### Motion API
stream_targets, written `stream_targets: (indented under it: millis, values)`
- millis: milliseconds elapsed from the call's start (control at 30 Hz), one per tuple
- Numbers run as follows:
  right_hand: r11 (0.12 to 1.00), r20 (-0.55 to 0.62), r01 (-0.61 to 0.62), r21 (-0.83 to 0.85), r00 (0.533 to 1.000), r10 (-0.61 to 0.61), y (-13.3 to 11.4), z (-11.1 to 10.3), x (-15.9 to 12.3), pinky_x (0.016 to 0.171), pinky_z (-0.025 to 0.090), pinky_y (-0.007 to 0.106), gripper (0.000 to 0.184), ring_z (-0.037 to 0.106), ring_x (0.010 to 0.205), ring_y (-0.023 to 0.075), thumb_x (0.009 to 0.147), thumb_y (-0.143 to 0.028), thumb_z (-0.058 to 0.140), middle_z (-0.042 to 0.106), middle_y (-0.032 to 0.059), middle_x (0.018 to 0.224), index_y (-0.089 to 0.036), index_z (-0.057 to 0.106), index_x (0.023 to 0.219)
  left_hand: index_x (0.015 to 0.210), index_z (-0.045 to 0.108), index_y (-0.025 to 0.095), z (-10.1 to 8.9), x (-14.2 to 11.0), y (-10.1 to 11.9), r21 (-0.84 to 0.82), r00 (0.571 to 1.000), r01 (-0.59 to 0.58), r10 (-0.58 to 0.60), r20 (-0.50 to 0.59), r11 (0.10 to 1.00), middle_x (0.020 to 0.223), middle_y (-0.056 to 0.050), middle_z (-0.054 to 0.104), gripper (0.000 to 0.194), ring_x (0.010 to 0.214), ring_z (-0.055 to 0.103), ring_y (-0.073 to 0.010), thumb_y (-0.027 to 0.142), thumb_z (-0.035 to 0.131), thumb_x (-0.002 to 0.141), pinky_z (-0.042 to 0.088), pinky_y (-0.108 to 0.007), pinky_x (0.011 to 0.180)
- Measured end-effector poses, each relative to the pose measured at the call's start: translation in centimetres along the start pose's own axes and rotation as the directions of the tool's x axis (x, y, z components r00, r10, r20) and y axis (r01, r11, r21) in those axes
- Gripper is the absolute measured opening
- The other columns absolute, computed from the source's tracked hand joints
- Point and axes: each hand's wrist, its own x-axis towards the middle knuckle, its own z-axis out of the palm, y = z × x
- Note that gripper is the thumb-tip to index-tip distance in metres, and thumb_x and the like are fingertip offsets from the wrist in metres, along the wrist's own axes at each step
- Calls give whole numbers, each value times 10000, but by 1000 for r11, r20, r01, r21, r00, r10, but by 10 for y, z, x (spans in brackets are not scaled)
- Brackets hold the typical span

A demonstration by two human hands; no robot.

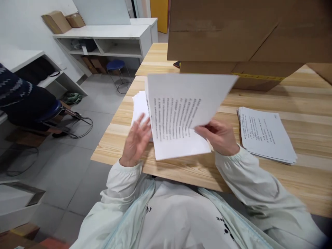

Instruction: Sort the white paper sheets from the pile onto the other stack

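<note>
My right hand grips the right edge of several printed sheets of paper, thumb on top, and holds them tilted up above the table. Rows of dark print run across the front sheet, too blurred to read. To the left, my left hand has its fingers spread, close to the sheets' left edge; whether a fingertip touches them I cannot tell. Behind that hand lies a paper pile, partly covered by the raised sheets. Another stack of printed pages rests on the table to the right of my right hand.
Large cardboard boxes stand at the back of the wooden table. A dark flat object lies beside them. On the left are white shelves, a blue stool and a seated person.
</note>
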Motion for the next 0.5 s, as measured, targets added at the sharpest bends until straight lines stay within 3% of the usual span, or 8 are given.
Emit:
stream_targets:
  millis: [100,200,300,367,433,467,500]
  values:
    - [991,4,-125,54,992,125,17,-19,-38,616,561,364,178,668,690,208,729,-397,800,756,37,792,-251,792,831,1213,635,242,32,-7,-16,-99,952,216,-187,240,971,1226,-122,710,693,1251,633,-299,799,410,867,592,-471,961]
    - [975,3,-202,97,979,202,38,-25,-63,644,576,358,191,676,694,194,735,-385,805,773,35,829,-246,799,867,1138,687,242,57,-10,-31,-214,879,406,-317,356,888,1160,-96,744,614,1214,659,-295,757,488,867,599,-458,952]
    - [972,-36,-224,74,973,227,53,-34,-72,646,559,325,240,652,699,170,750,-428,790,760,29,834,-220,783,869,1108,717,210,70,-8,-36,-324,804,568,-427,414,756,1196,-87,742,469,1243,646,-280,602,524,937,553,-428,1038]
    - [979,-203,-202,-3,959,197,56,-48,-70,594,514,280,294,587,633,134,751,-480,780,694,4,709,-190,731,746,1145,712,180,74,-5,-35,-421,788,612,-471,397,669,1226,-87,735,406,1278,623,-262,481,486,993,491,-413,1116]
    - [990,-480,-140,-17,869,115,54,-70,-64,554,462,251,365,507,567,102,748,-518,777,598,-27,610,-183,655,666,1212,688,154,76,-2,-32,-510,790,611,-497,358,605,1243,-92,729,401,1303,605,-244,398,427,1029,425,-405,1175]
    - [996,-583,-93,11,808,81,52,-82,-60,544,445,248,377,483,544,95,750,-528,776,566,-36,588,-187,637,668,1244,673,145,77,-1,-31,-540,791,607,-508,342,582,1247,-95,728,410,1310,599,-237,377,402,1040,400,-402,1193]
    - [999,-624,-32,39,780,49,49,-94,-57,538,437,253,371,471,522,93,764,-536,765,548,-39,576,-193,640,699,1270,659,140,77,0,-30,-561,790,605,-517,330,566,1248,-97,728,421,1312,597,-232,368,385,1046,383,-400,1204]
